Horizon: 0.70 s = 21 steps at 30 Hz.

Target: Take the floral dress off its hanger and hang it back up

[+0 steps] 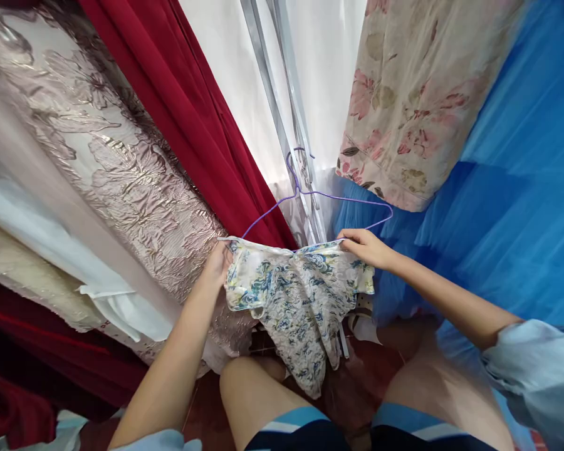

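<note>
A white floral blouse [305, 294] with blue and yellow print hangs between my two hands, its lower end drooping over the floor. My left hand [219, 263] grips the top edge at the left, fingers partly hidden behind the cloth. At the right, my right hand [365, 246] pinches the same edge between thumb and fingers. Behind that edge rises a purple wire hanger [297, 189], its hook upward and its right arm showing past my right hand. The hanger's lower part is hidden by the blouse.
Long garments surround me: a pink brocade [136, 188] and a dark red cloth [188, 106] at left, a beige floral dress [404, 113] and blue tulle [521, 219] at right. White cloth [225, 37] with grey ribbons [270, 69] hangs behind. The floor [207, 407] is reddish tile.
</note>
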{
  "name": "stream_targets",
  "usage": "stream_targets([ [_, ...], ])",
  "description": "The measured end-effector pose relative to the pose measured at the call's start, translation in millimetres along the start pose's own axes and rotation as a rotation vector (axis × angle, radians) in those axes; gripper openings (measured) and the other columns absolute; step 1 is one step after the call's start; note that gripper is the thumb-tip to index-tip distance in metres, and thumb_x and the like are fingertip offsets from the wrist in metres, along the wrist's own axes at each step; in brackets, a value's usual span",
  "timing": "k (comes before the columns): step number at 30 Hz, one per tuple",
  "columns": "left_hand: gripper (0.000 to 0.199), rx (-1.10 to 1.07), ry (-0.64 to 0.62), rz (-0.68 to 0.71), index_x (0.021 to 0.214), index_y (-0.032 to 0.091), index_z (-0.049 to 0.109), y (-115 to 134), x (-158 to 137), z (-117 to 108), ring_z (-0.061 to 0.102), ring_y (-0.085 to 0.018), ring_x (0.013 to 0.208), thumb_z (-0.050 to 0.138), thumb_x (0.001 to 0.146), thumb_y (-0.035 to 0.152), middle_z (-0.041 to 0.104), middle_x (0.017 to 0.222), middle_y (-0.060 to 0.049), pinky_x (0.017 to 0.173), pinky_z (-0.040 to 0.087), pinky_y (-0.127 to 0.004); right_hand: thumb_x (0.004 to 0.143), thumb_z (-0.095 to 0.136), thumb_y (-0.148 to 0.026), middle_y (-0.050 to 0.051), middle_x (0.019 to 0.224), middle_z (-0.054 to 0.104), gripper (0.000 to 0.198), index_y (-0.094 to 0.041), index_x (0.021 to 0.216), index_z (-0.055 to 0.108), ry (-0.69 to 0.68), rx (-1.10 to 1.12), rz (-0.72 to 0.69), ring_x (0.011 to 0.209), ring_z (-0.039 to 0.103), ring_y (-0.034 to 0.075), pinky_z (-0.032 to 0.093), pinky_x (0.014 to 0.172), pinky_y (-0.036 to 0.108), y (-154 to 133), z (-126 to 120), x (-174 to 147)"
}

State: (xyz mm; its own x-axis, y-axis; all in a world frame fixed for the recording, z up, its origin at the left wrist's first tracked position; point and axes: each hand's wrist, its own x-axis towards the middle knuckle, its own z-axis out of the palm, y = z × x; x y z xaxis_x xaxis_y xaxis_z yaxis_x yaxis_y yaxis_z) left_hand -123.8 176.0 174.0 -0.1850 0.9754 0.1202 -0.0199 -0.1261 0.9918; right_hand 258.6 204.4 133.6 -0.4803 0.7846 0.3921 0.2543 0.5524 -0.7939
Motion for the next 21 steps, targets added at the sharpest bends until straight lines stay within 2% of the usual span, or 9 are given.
stream_targets([
  [7, 0.031, 0.049, -0.133, -0.044, 0.08, 0.019, 0.061, -2, 6, 24, 0.053, -0.016, 0.053, 0.072, 0.071, 0.046, 0.05, 0.057, 0.0, 0.052, 0.047, -0.028, 0.081, 0.044, -0.028, -0.003, 0.063, 0.043, 0.018, -0.018, 0.069, 0.053, -0.023, 0.107, 0.034, 0.062, 0.038, 0.013, 0.029, 0.058, 0.026, 0, 5, -6],
  [11, 0.037, 0.16, -0.229, -0.097, 0.083, 0.016, 0.068, 19, 22, 33, 0.055, -0.015, 0.054, 0.077, 0.07, 0.05, 0.055, 0.059, -0.002, 0.053, 0.047, -0.028, 0.083, 0.043, -0.028, -0.004, 0.061, 0.038, 0.021, -0.019, 0.064, 0.047, 0.017, 0.061, 0.031, 0.06, 0.036, 0.013, 0.028, 0.058, 0.026, -7, 11, -9],
  [14, 0.035, 0.323, -0.252, -0.109, 0.08, 0.014, 0.072, 44, 35, 40, 0.057, -0.016, 0.058, 0.086, 0.06, 0.039, 0.063, 0.063, -0.003, 0.056, 0.046, -0.028, 0.084, 0.041, -0.027, -0.004, 0.06, 0.035, 0.023, -0.02, 0.062, 0.04, 0.039, 0.011, 0.041, 0.059, 0.034, 0.012, 0.026, 0.057, 0.027, -13, 19, -9],
  [16, 0.03, 0.419, -0.191, -0.003, 0.079, 0.013, 0.072, 57, 40, 49, 0.059, -0.017, 0.063, 0.085, 0.061, 0.034, 0.066, 0.066, -0.004, 0.06, 0.046, -0.028, 0.085, 0.04, -0.027, -0.004, 0.06, 0.036, 0.023, -0.02, 0.062, 0.04, 0.051, -0.013, 0.037, 0.059, 0.035, 0.013, 0.026, 0.058, 0.027, -17, 28, -8],
  [19, 0.015, 0.565, -0.082, 0.308, 0.081, 0.014, 0.071, 66, 38, 70, 0.06, -0.016, 0.071, 0.069, 0.078, 0.029, 0.069, 0.076, -0.003, 0.068, 0.046, -0.027, 0.086, 0.04, -0.026, -0.004, 0.061, 0.039, 0.023, -0.02, 0.064, 0.041, 0.065, -0.028, 0.006, 0.061, 0.039, 0.013, 0.029, 0.06, 0.027, -22, 37, -10],
  [21, 0.013, 0.623, 0.018, 0.504, 0.089, 0.016, 0.07, 64, 31, 83, 0.061, -0.015, 0.074, 0.06, 0.085, 0.024, 0.069, 0.082, -0.002, 0.069, 0.045, -0.024, 0.087, 0.041, -0.024, -0.003, 0.066, 0.047, 0.017, -0.019, 0.073, 0.05, 0.083, -0.058, -0.01, 0.065, 0.045, 0.015, 0.032, 0.063, 0.027, -25, 37, -14],
])
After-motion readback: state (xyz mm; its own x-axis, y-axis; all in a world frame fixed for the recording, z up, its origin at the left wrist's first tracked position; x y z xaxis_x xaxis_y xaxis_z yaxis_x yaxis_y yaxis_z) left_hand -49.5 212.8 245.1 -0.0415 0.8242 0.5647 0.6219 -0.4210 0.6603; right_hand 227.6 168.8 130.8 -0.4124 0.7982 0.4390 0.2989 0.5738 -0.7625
